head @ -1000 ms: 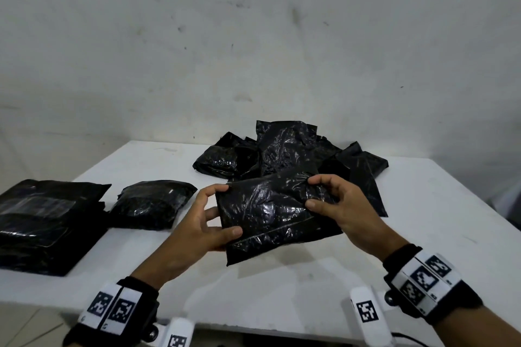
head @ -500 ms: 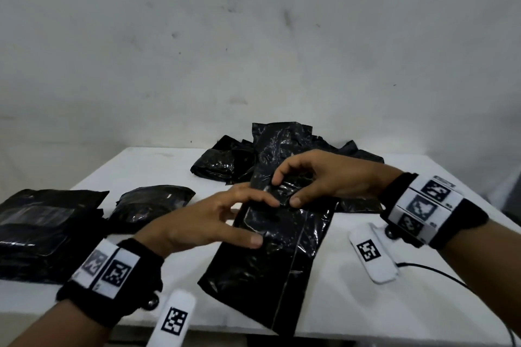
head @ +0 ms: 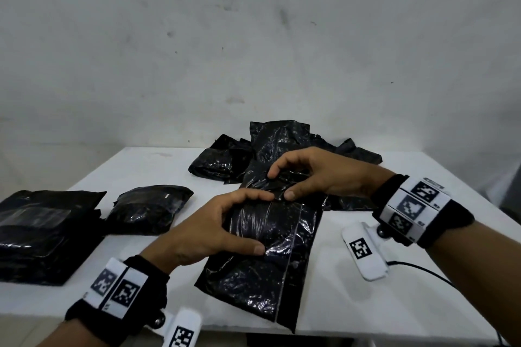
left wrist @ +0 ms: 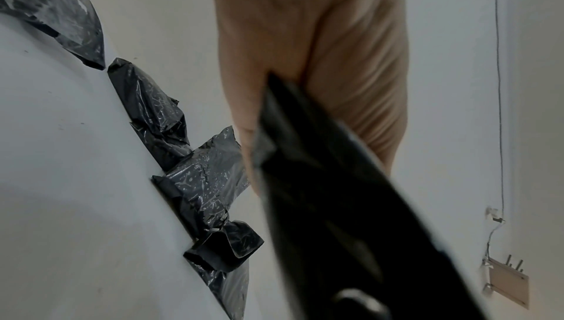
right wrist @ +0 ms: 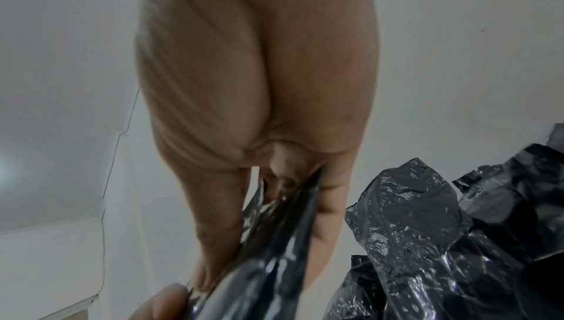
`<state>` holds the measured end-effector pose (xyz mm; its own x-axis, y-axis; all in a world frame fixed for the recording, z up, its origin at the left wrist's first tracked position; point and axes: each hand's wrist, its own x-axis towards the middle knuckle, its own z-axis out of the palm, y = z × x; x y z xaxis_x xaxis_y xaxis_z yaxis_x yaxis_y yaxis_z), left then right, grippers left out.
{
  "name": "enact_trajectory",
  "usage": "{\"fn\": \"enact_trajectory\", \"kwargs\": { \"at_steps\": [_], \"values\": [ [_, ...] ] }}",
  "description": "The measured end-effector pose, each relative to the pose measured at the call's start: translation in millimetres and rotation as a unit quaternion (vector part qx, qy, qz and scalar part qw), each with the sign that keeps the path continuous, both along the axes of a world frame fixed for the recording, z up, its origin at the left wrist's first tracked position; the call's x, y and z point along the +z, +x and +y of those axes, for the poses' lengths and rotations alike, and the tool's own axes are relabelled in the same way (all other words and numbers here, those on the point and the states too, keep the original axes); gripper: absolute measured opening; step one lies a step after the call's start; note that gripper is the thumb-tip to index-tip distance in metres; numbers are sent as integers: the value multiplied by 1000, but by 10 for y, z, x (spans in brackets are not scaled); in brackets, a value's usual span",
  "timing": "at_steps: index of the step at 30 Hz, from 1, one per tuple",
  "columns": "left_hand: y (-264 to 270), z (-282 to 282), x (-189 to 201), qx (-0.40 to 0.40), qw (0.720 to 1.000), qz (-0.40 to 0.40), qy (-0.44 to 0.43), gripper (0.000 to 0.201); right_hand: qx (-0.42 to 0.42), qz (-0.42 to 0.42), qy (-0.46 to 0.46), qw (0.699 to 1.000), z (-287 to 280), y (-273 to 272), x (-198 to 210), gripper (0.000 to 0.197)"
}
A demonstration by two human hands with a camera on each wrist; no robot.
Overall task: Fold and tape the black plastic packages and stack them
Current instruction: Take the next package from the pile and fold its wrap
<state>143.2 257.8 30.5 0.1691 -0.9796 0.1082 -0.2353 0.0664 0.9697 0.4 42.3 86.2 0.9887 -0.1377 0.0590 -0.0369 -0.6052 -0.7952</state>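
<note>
nearest me, the black package [head: 262, 259] lies lengthwise on the white table [head: 352, 307], its near end hanging over the front edge. my left hand [head: 214, 229] curls round its left side, thumb pressed on top. just beyond, my right hand [head: 313, 175] pinches the far end between thumb and fingers. off to the left sits a stack of finished packages [head: 42, 234] with one folded package [head: 146, 208] beside it. at the back lies the heap of loose packages [head: 234, 160].
</note>
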Motion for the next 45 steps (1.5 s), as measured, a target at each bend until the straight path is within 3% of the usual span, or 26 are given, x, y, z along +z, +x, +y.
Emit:
{"fn": "enact_trajectory", "kwargs": {
  "at_steps": [2, 5, 8, 13, 17, 25, 29, 32, 39, 45],
  "values": [
    [-10, 1, -33, 13, 1000, 4, -9, 76, -32, -24, -10, 999, 9, -23, -26, 41],
    [-19, -2, -88, 63, 997, 8, -37, 78, -157, -118, -10, 980, 58, -139, -132, 40],
    [4, -17, -121, 117, 990, 21, -69, 79, -245, -192, 76, 947, 295, -314, -383, 48],
    [95, -44, -143, 148, 984, 44, -87, 78, -185, -181, 97, 961, 691, -430, -926, 56],
    [110, -50, -139, 133, 984, 77, -92, 78, -156, -157, 157, 963, 793, -429, -1038, 55],
    [117, -1, -143, 121, 984, 98, -89, 77, -85, -128, 227, 962, 792, -483, -923, 71],
    [87, 42, -159, 92, 990, 73, -76, 79, -109, -183, 252, 944, 641, -441, -619, 47],
    [7, 46, -173, 67, 993, 68, -63, 80, -123, -152, 262, 945, 522, -322, -508, 40],
    [-34, 39, -169, 46, 996, 56, -47, 80, -131, -147, 326, 925, 369, -289, -611, 62],
    [-87, -16, -211, 46, 997, 54, -42, 81, -142, -142, 338, 919, 320, -330, -657, 63]
  ]
}}
